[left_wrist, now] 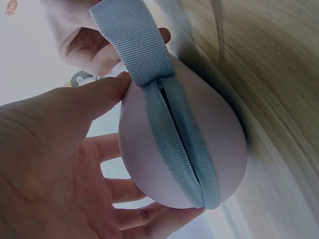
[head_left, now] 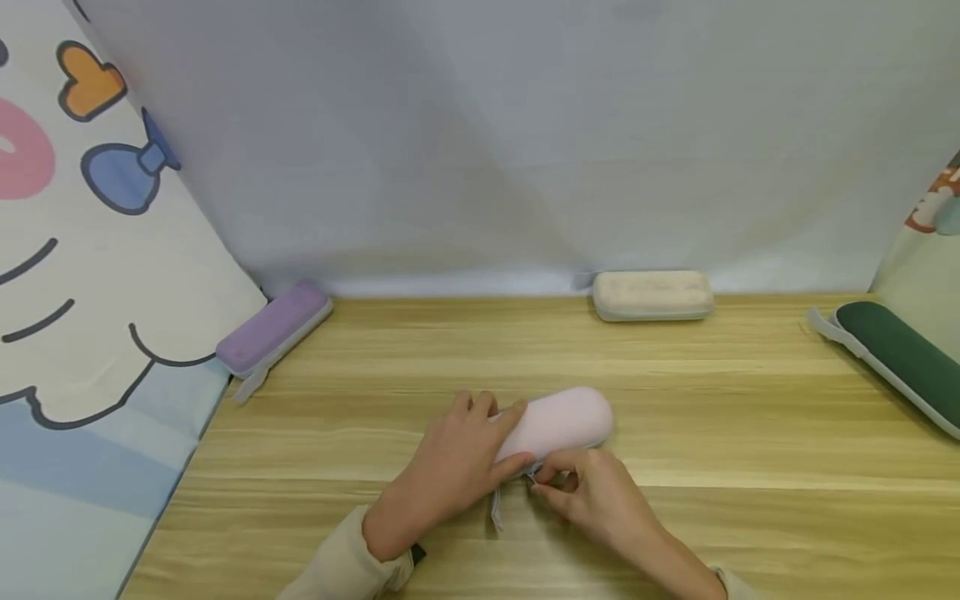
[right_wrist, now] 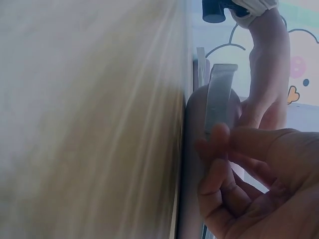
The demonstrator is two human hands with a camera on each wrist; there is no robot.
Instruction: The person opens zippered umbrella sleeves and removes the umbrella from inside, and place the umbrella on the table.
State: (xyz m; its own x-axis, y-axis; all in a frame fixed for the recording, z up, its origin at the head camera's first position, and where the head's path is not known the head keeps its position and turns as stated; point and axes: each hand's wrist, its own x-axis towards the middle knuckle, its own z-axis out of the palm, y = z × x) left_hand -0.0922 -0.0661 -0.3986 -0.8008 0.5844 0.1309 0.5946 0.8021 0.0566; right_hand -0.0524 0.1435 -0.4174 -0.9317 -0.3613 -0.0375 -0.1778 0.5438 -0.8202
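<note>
A pale pink zip case lies slightly aslant on the wooden table. My left hand grips its left end, fingers over the far side and thumb on the near side. On the near side, my right hand pinches the small zipper pull between thumb and forefinger. In the left wrist view the grey-blue zip runs round the case end, with a narrow dark gap between its teeth rows. A grey fabric strap sticks out from that end. The right fingers hide the pull in the right wrist view.
A purple case lies at the table's back left. A cream case stands by the back wall, and a dark green case lies at the right. Each has a grey strap. A cartoon-printed cloth hangs along the left.
</note>
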